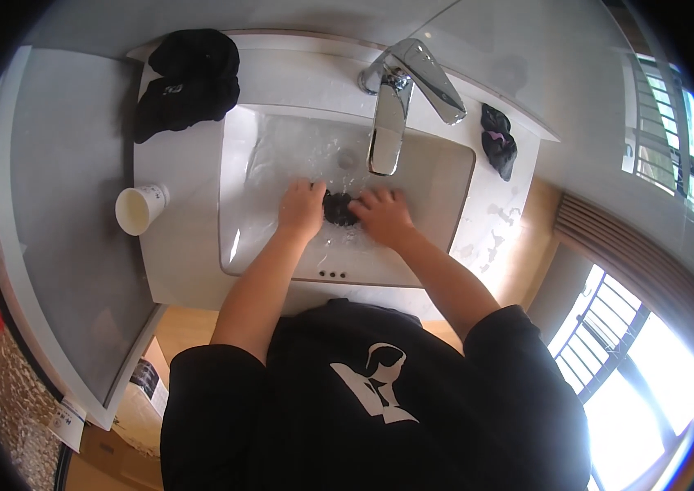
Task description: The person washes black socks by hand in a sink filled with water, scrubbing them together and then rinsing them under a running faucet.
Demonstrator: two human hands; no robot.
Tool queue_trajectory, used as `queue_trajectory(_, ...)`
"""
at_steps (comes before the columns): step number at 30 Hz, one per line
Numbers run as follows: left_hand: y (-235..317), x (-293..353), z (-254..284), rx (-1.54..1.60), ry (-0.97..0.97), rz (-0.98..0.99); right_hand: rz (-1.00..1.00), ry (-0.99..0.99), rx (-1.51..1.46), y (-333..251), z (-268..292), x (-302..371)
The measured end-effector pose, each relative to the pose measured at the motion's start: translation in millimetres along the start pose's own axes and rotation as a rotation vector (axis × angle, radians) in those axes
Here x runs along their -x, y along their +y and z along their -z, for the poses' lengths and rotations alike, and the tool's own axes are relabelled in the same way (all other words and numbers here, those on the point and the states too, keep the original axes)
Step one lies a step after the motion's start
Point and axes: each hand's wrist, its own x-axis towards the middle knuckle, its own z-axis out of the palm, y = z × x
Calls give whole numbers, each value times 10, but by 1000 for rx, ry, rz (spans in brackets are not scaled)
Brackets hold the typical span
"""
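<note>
A small bunched black cloth (339,209) is held low in the white washbasin (437,237), with water splashing around it. My left hand (302,209) grips its left side with curled fingers. On the other side, the fingers of my right hand (382,216) press onto its right edge. Folds hide the cloth's exact kind. Just beyond my hands is the chrome faucet (390,123), its spout over the basin and its lever swung to the right. Shallow water ripples across the basin floor near the drain (348,159).
On the counter's far left lies a black cap-like cloth item (191,86). A white paper cup (141,209) stands at the counter's left edge. Right of the faucet rests a small black cloth bundle (498,141) with a purple bit. Wet patches mark the right counter (494,233).
</note>
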Motion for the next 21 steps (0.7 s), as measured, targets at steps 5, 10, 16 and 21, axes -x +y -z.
queue_trajectory(5, 28, 114, -479, 772, -94, 590, -833, 47, -846, -45, -143, -217)
queue_trajectory(10, 220, -41, -475, 2142, -76, 986, -663, 147, -1117, -252, 542, -412)
queue_trajectory(16, 263, -335, -229, 2476, -326, 1015, 26, 429, -617, -408, 636, -327)
queue_trajectory(21, 316, -281, 110, 1747, -343, 972, -731, 12, -615, 194, 459, -445)
